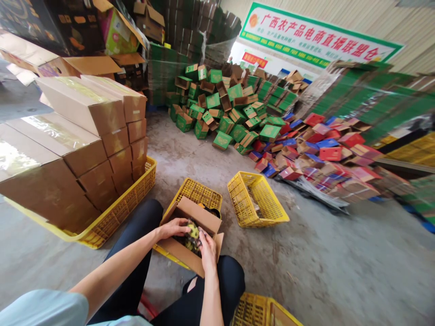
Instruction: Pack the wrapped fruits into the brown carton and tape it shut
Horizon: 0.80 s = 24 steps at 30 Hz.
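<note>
An open cardboard box [181,256] sits between my knees on an upturned-looking yellow plastic crate [200,192]. Over the box opening, a clear plastic packet with yellow-green, dark-spotted contents [193,232] is held between both hands. My left hand [174,227] grips its left side with curled fingers. From the right, my right hand [207,248] has its thumb and fingers closed on the same packet. More plastic-wrapped greenish pieces [192,246] lie inside the box below. What exactly they are is too small to tell.
Taped cartons [98,108] are stacked in a long yellow crate [117,213] at left. Another yellow crate [261,199] stands ahead right, one more [253,312] by my right knee. Piles of green boxes [222,140] and red-blue boxes [329,154] cover the floor beyond.
</note>
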Tool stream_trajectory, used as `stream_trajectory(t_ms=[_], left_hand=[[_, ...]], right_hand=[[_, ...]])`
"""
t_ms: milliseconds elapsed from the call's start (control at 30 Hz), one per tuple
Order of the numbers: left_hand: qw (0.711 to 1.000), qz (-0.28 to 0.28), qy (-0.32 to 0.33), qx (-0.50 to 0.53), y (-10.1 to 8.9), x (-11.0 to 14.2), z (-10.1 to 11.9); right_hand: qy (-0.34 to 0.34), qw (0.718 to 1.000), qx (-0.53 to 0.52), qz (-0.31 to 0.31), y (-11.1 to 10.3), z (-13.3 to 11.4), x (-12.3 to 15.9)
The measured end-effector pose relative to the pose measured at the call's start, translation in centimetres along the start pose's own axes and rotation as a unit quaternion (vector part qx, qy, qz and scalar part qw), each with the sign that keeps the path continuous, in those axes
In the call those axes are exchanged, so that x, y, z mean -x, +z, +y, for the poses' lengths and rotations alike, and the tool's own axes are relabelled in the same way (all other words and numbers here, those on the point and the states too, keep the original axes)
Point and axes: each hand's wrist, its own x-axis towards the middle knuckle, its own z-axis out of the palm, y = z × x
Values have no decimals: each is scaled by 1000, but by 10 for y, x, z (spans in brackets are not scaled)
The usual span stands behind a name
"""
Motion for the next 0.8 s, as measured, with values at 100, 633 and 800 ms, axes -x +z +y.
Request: stream_trajectory(t_ms=[100, 633, 800], left_hand=[[999, 21, -44, -5, 0, 0, -1], [998, 42, 39, -13, 4, 3, 9], [997, 55, 56, -11, 3, 3, 9]], right_hand=[[-9, 1000, 8, 9, -2, 1, -1], [16, 1000, -19, -10, 4, -5, 5], [47, 999, -22, -11, 5, -5, 6]])
